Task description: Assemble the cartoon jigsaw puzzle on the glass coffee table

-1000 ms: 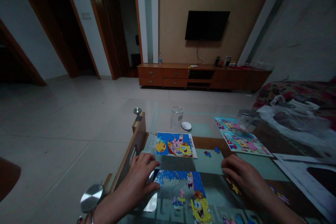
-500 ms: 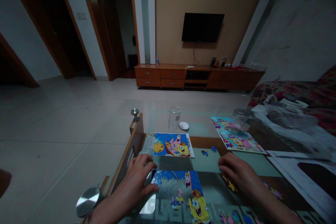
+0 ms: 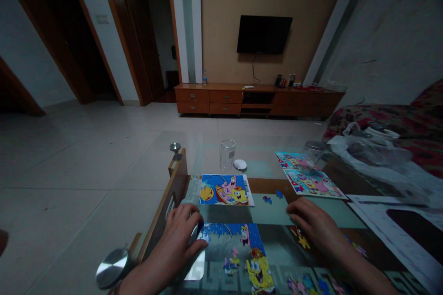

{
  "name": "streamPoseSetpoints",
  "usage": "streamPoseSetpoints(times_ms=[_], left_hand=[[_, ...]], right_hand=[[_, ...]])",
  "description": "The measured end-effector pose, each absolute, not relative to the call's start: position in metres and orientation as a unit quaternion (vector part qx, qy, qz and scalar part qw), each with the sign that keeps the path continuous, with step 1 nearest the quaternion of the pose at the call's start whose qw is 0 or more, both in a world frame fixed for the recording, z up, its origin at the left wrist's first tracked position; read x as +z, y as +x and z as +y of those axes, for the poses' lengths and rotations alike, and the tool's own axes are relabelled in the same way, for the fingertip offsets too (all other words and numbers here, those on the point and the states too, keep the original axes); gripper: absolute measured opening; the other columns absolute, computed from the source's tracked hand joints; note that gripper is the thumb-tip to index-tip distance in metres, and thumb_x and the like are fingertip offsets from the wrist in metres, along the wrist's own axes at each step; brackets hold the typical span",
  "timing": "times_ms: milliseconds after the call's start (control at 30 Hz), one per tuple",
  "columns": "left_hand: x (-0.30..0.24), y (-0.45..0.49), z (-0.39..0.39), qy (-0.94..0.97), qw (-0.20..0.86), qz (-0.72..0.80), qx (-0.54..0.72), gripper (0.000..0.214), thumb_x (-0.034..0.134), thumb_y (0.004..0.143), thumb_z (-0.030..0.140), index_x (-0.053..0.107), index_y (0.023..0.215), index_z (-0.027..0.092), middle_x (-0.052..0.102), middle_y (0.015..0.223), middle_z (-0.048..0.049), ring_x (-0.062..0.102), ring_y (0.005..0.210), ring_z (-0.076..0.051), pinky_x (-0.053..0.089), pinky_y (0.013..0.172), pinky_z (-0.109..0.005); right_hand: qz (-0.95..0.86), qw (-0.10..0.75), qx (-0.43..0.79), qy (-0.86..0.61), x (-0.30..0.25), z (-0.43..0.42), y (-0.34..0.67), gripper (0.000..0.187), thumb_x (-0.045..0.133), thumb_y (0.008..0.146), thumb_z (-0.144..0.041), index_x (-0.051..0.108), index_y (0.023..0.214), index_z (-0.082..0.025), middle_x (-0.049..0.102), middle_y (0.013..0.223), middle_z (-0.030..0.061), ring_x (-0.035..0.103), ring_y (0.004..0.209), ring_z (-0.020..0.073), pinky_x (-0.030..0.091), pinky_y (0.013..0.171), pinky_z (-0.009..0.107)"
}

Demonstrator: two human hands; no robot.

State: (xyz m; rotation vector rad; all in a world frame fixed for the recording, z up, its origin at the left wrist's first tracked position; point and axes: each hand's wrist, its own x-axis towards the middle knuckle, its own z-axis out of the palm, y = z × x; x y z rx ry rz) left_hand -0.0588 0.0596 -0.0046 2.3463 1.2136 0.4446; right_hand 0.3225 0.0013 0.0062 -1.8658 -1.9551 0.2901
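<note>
A partly assembled SpongeBob jigsaw puzzle (image 3: 235,253) is lying flat on a glass-topped table (image 3: 197,161) with a wooden frame, directly in front of the person, and the work in hand is fitting its glossy cardboard pieces together. The left hand (image 3: 182,230) is resting at the puzzle's upper left corner, its fingers curled inward and closed fairly narrowly; I cannot tell whether they are holding a piece. The right hand (image 3: 311,221) is reaching in from the other side with its fingers loosely bent, lying on the edge of a pale green board (image 3: 270,209) and showing nothing in its grip. Small blue loose pieces (image 3: 267,199) are sitting on the board, while yellow loose pieces (image 3: 303,242) are lying just below the right hand. A printed puzzle picture (image 3: 225,190) showing SpongeBob and Patrick in a boat is lying just beyond the puzzle, and two more colourful printed sheets (image 3: 313,183) are lying to the right. Beyond them, a clear glass tumbler (image 3: 227,155) and a small round white lid (image 3: 240,164) are standing on the glass.
</note>
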Motion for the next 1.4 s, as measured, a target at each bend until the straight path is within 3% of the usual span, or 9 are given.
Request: streamPoseSetpoints(times_ms=[1167,1300,1400], left_hand=[[-0.0057,-0.0575,0.0570,0.861,0.213,0.426,0.180,0.019,0.065,0.080,0.028,0.057,0.097,0.025,0.054,0.114,-0.0037,0.046,0.110,-0.028,0.038,0.094,-0.046],[-0.0104,-0.0585,0.0585,0.876,0.155,0.413,0.196,0.025,0.061,0.083,0.032,0.058,0.108,0.027,0.056,0.118,-0.0058,0.048,0.112,-0.030,0.039,0.095,-0.051],[-0.0059,-0.0556,0.0536,0.915,0.101,0.344,0.188,0.036,0.053,0.088,0.026,0.053,0.123,0.033,0.056,0.130,-0.0049,0.046,0.123,-0.032,0.036,0.102,-0.059]], right_hand=[[-0.706,0.201,0.110,-0.670,0.0101,0.0004,0.3197,0.014,0.047,0.085,-0.019,0.061,0.083,-0.024,0.062,0.087,0.0067,0.060,0.084,0.0238,0.048,0.075,0.037],[-0.708,0.200,0.109,-0.668,0.0075,0.0008,0.3219,0.014,0.048,0.085,-0.018,0.060,0.083,-0.023,0.062,0.087,0.0071,0.059,0.083,0.0240,0.048,0.075,0.038],[-0.710,0.203,0.105,-0.666,0.0069,0.0003,0.3219,0.015,0.047,0.086,-0.017,0.060,0.084,-0.023,0.061,0.087,0.0075,0.059,0.083,0.0237,0.048,0.075,0.038]])
